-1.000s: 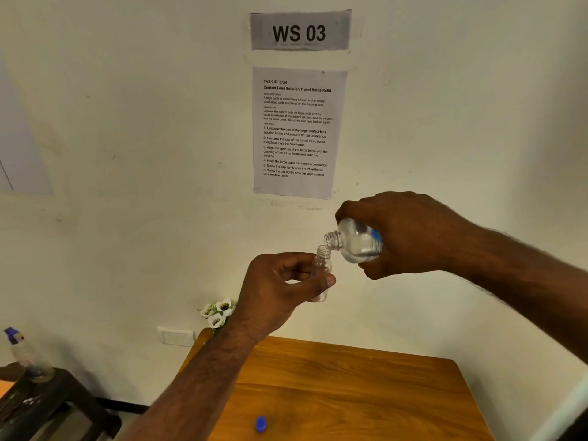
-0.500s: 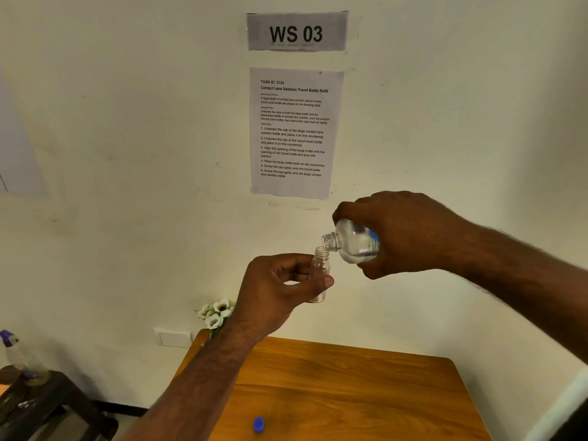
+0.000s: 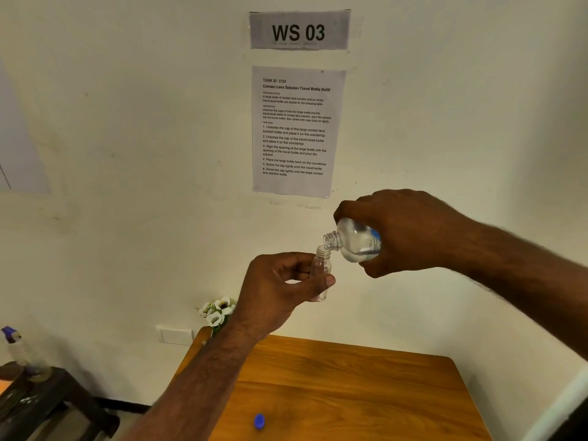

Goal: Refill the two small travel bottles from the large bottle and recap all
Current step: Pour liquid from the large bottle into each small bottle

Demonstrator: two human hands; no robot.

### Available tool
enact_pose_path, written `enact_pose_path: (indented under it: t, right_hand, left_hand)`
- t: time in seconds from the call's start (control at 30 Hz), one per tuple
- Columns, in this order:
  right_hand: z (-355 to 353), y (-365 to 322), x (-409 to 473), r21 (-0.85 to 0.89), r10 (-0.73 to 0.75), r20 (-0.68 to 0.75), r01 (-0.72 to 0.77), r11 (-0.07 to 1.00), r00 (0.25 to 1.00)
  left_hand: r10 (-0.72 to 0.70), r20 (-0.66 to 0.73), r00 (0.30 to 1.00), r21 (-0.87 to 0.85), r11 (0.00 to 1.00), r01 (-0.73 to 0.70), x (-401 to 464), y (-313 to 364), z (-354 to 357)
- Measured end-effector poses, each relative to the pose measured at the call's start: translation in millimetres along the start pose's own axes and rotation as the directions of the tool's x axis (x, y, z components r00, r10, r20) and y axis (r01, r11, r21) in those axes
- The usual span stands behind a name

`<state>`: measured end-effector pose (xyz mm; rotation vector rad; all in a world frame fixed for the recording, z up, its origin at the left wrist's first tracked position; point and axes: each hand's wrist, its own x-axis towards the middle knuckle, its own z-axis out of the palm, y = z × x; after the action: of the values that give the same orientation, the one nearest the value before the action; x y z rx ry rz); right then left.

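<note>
My left hand (image 3: pixel 280 288) grips a small clear travel bottle (image 3: pixel 321 268), upright and uncapped, raised in front of the wall. My right hand (image 3: pixel 410 230) holds the large clear bottle (image 3: pixel 356 241) tilted down to the left, so that its open threaded neck rests right at the small bottle's mouth. Clear liquid sits in the large bottle's lower side. A blue cap (image 3: pixel 259 421) lies on the wooden table (image 3: pixel 366 393) below. A second small bottle is not in view.
White artificial flowers (image 3: pixel 218 310) stand at the table's far left corner against the wall. A spray bottle (image 3: pixel 22 354) rests on a dark stool (image 3: pixel 41 399) at the lower left. Paper notices hang on the wall (image 3: pixel 296 132).
Both hands have held almost the same pose. The large bottle's neck has stayed at the small bottle's mouth, and the view has shifted slightly.
</note>
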<state>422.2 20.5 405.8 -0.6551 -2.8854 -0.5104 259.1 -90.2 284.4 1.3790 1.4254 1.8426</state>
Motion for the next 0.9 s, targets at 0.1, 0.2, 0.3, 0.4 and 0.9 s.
enact_pose_path:
  t: [0.1, 0.2, 0.3, 0.4, 0.9]
  right_hand:
    - [-0.2, -0.1, 0.0, 0.001, -0.003, 0.002, 0.002, 1.0, 1.0]
    - [-0.5, -0.2, -0.1, -0.001, -0.008, 0.003, 0.008, 1.0, 1.0]
    - [-0.9, -0.1, -0.3, -0.006, -0.014, 0.004, 0.014, 1.0, 1.0]
    - [-1.6, -0.5, -0.4, -0.007, -0.016, -0.004, 0.016, 1.0, 1.0]
    - [-6.7, -5.5, -3.3, -0.01, -0.023, -0.012, 0.023, 1.0, 1.0]
  left_hand:
    - [0.006, -0.003, 1.0, 0.01, 1.0, -0.006, -0.6, -0.4, 0.3]
    - [0.003, -0.001, 1.0, 0.001, 1.0, -0.003, -1.0, -0.8, -0.1]
    - [0.004, 0.001, 1.0, -0.005, 1.0, -0.004, -1.1, -2.0, -1.0]
    - [0.007, -0.002, 1.0, 0.01, 1.0, -0.007, -0.6, -3.0, -2.1]
    - [0.014, -0.005, 1.0, 0.021, 1.0, -0.014, -3.9, -0.9, -5.0]
